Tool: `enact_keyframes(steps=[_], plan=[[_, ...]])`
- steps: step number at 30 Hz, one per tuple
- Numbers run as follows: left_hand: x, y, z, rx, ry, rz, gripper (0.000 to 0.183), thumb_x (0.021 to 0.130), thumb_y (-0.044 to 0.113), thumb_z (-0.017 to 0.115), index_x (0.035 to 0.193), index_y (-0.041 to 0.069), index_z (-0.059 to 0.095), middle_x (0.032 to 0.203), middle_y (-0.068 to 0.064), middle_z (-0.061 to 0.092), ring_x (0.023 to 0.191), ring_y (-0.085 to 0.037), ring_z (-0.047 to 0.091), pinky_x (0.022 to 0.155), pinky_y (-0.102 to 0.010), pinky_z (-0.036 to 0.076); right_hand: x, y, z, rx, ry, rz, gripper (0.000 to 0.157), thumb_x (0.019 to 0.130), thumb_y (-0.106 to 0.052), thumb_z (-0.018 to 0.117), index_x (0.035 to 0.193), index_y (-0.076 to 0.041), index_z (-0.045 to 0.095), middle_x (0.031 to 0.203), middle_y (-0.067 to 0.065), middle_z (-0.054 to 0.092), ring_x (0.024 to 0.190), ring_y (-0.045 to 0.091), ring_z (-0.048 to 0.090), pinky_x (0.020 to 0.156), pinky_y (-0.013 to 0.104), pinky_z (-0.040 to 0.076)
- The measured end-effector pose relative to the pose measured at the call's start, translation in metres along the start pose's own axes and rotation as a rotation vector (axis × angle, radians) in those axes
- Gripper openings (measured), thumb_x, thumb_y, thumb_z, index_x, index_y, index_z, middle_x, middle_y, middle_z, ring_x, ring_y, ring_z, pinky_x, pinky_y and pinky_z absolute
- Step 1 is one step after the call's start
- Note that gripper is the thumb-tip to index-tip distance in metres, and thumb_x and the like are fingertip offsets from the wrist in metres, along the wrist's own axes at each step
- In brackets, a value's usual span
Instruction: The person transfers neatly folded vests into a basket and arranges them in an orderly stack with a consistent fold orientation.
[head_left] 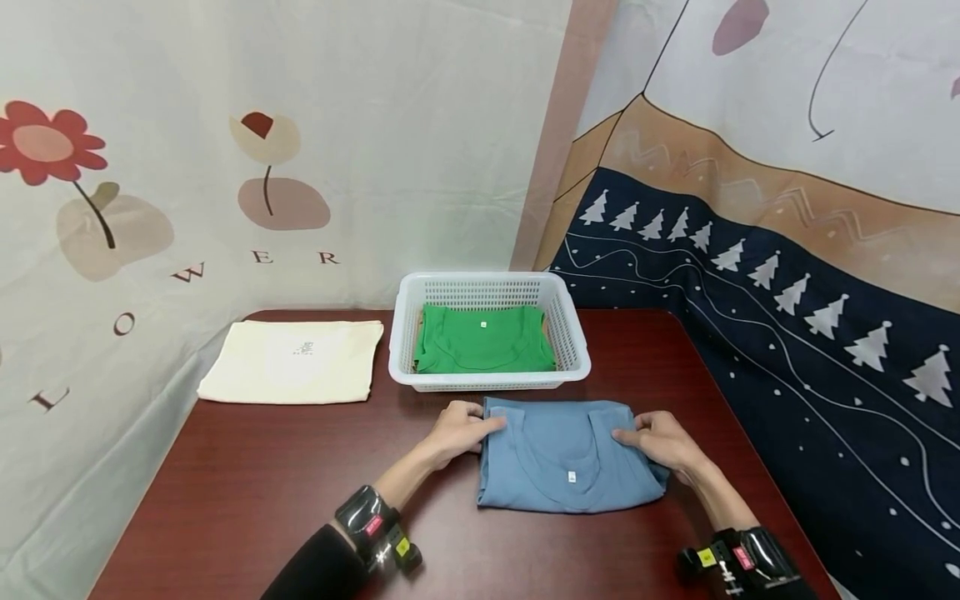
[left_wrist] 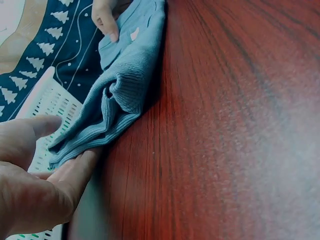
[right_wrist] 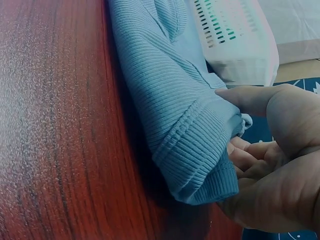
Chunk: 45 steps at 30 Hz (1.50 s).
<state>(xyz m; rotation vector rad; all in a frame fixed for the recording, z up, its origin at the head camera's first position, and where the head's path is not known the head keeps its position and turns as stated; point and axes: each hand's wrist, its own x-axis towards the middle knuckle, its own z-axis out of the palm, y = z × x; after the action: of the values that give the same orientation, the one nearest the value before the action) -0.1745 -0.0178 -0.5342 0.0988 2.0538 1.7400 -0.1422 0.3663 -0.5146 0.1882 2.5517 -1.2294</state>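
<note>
A folded blue shirt (head_left: 555, 458) lies on the table in front of the basket, its round neckline and small white label facing up. At its left edge my left hand (head_left: 459, 432) holds it, thumb above and fingers under the fabric. The right hand (head_left: 663, 440) grips the opposite edge, with the thumb on top and the other fingers partly hidden beneath. In the left wrist view, the shirt's ribbed layers (left_wrist: 112, 107) show from the side. The right wrist view shows the thumb pressing the ribbed cloth (right_wrist: 175, 115) near its corner.
Behind the shirt stands a white perforated basket (head_left: 487, 381) with a folded green garment (head_left: 483, 342) inside. A flat cream cloth item (head_left: 292, 362) with small print lies at the table's back left. The reddish-brown table (head_left: 300, 475) meets patterned curtains at its back and right side.
</note>
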Motion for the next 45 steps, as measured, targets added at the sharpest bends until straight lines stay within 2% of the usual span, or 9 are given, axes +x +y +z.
enact_keyframes(steps=[2, 5, 11, 15, 21, 28, 34, 38, 45], plan=[[-0.003, 0.000, 0.000, -0.021, -0.034, -0.007, 0.042, 0.100, 0.022, 0.084, 0.124, -0.010, 0.073, 0.108, -0.023, 0.086, 0.088, -0.022, 0.086, 0.083, -0.037, 0.071, 0.000, 0.001, 0.000, 0.003, 0.001, 0.001, 0.031, 0.105, -0.027, 0.080, 0.092, 0.000, 0.073, 0.069, -0.004, 0.050, 0.068, 0.015, 0.053, 0.062, 0.029, 0.043], [-0.005, -0.002, 0.001, 0.008, -0.058, 0.010, 0.034, 0.097, 0.016, 0.085, 0.122, -0.006, 0.077, 0.102, -0.019, 0.087, 0.086, -0.016, 0.083, 0.082, -0.034, 0.071, 0.000, 0.002, 0.001, 0.006, 0.004, -0.003, 0.031, 0.106, -0.028, 0.080, 0.091, -0.001, 0.073, 0.069, -0.004, 0.050, 0.068, 0.015, 0.053, 0.062, 0.029, 0.042], [-0.011, -0.001, 0.000, 0.117, -0.042, 0.028, 0.038, 0.094, 0.015, 0.089, 0.124, -0.005, 0.078, 0.101, -0.015, 0.087, 0.085, -0.014, 0.080, 0.080, -0.031, 0.069, 0.000, 0.002, 0.002, 0.031, -0.007, 0.004, 0.030, 0.105, -0.026, 0.080, 0.091, -0.001, 0.072, 0.070, -0.003, 0.051, 0.068, 0.016, 0.054, 0.063, 0.029, 0.044], [-0.013, -0.003, 0.000, 0.149, -0.029, 0.030, 0.030, 0.095, 0.015, 0.089, 0.117, -0.003, 0.078, 0.097, -0.012, 0.086, 0.079, -0.010, 0.075, 0.076, -0.028, 0.065, 0.000, 0.003, 0.002, 0.035, -0.011, 0.005, 0.030, 0.105, -0.026, 0.080, 0.090, -0.001, 0.071, 0.069, -0.004, 0.050, 0.067, 0.015, 0.053, 0.062, 0.028, 0.044], [-0.017, -0.004, 0.000, 0.116, -0.029, 0.046, 0.017, 0.095, 0.013, 0.088, 0.104, 0.002, 0.079, 0.092, -0.010, 0.086, 0.074, -0.009, 0.073, 0.072, -0.026, 0.063, -0.003, 0.002, 0.003, 0.050, -0.012, 0.001, 0.029, 0.104, -0.026, 0.081, 0.095, 0.000, 0.072, 0.066, -0.005, 0.051, 0.066, 0.015, 0.055, 0.064, 0.029, 0.046], [-0.022, -0.002, -0.005, 0.098, -0.035, 0.064, 0.017, 0.096, 0.013, 0.086, 0.107, 0.002, 0.079, 0.096, -0.012, 0.086, 0.075, -0.010, 0.075, 0.073, -0.032, 0.067, -0.007, -0.001, 0.006, 0.074, -0.033, -0.012, 0.028, 0.104, -0.026, 0.081, 0.101, 0.001, 0.075, 0.068, -0.003, 0.059, 0.070, 0.017, 0.061, 0.068, 0.030, 0.051], [-0.030, 0.004, -0.011, 0.085, -0.037, 0.067, 0.019, 0.097, 0.013, 0.084, 0.110, 0.000, 0.079, 0.097, -0.011, 0.086, 0.074, -0.009, 0.074, 0.070, -0.029, 0.065, -0.010, -0.008, 0.007, 0.123, -0.078, -0.041, 0.031, 0.105, -0.027, 0.080, 0.108, 0.003, 0.074, 0.074, 0.002, 0.071, 0.073, 0.017, 0.067, 0.071, 0.030, 0.055], [-0.038, 0.006, -0.017, 0.075, -0.023, 0.086, 0.020, 0.098, 0.012, 0.083, 0.110, -0.002, 0.077, 0.098, -0.012, 0.085, 0.073, -0.010, 0.072, 0.068, -0.031, 0.065, -0.013, -0.013, 0.008, 0.166, -0.119, -0.064, 0.033, 0.106, -0.027, 0.080, 0.111, 0.005, 0.072, 0.076, 0.004, 0.073, 0.074, 0.017, 0.069, 0.072, 0.031, 0.057], [-0.049, 0.009, -0.032, 0.118, 0.002, 0.118, 0.019, 0.098, 0.015, 0.081, 0.111, 0.001, 0.077, 0.092, -0.007, 0.083, 0.068, -0.009, 0.068, 0.068, -0.035, 0.063, -0.017, -0.024, 0.009, 0.221, -0.180, -0.117, 0.037, 0.107, -0.027, 0.079, 0.115, 0.007, 0.069, 0.075, 0.002, 0.072, 0.073, 0.013, 0.070, 0.071, 0.029, 0.059]])
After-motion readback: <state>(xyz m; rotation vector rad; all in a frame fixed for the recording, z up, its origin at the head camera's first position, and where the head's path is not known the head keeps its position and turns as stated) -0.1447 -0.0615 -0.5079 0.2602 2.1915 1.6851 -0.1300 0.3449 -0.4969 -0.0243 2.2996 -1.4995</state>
